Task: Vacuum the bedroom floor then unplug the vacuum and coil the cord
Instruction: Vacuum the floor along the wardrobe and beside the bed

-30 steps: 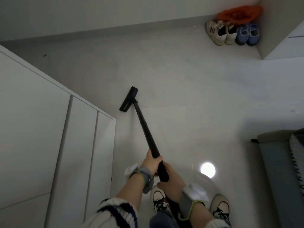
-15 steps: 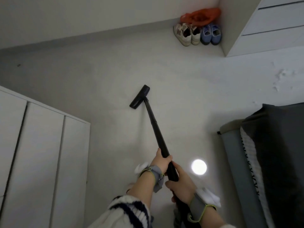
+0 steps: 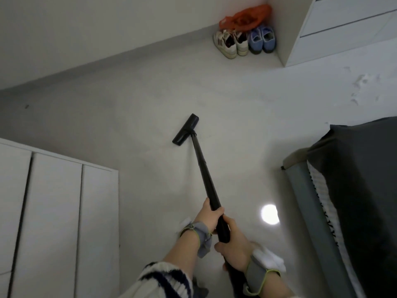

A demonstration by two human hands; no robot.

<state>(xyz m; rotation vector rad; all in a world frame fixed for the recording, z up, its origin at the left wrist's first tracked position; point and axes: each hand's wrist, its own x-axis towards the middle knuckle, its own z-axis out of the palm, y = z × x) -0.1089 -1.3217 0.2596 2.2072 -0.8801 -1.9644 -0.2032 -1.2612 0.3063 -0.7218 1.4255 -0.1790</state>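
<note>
Two hands [image 3: 211,218] [image 3: 235,250] gripping vacuum wand [image 3: 204,168], orange bag [image 3: 245,18] behind shoes [image 3: 242,41], contents unclear

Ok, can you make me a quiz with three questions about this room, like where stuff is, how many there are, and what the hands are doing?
1. Where are the shoes?
A. On the bed
B. In the far corner, beside the white drawers
C. Right next to the vacuum head

2. How many shoes are there?
A. Two
B. Six
C. Four

3. How is the vacuum wand held?
A. Both hands grip it
B. Only one hand grips it
C. It lies on the floor, untouched

Answers:
1 B, they sit in the corner against the side of the drawers.
2 C, there is one white pair and one blue pair.
3 A, the left hand grips higher up and the right hand lower down.
</note>
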